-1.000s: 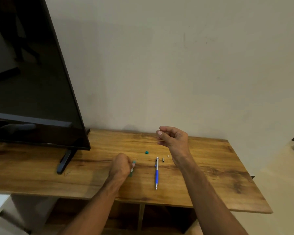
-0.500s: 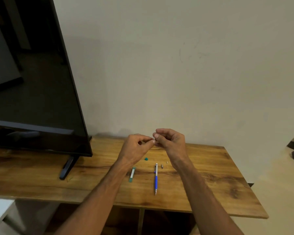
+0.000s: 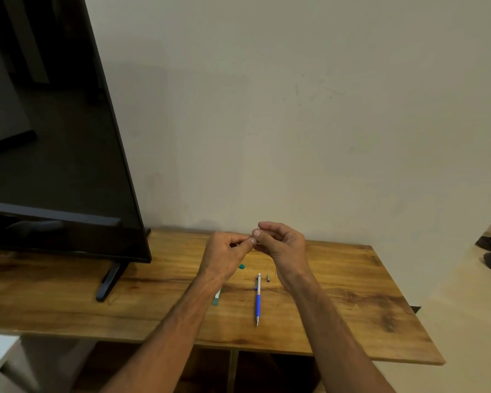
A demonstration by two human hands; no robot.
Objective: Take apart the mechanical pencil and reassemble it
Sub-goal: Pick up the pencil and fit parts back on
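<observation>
Above pencil body (image 3: pixel 258 299) on counter (image 3: pixel 352 293): L hand (image 3: pixel 224 251) & R hand (image 3: pixel 284 245) fingers pinched tip-to-tip on small part, too tiny to ID. Advise light grip, straight alignment.

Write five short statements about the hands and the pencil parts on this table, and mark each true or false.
1. The blue pencil lies on the table, and neither the left hand nor the right hand touches it. True.
2. Both hands lie flat on the table. False: they are raised above it, with their fingertips meeting.
3. A small teal piece lies on the table, left of the pencil's top end. True.
4. The television stands to the right of the hands. False: it stands to their left.
5. The small grey part lies at the pencil's tip. False: it lies just right of the pencil's top end.
</observation>
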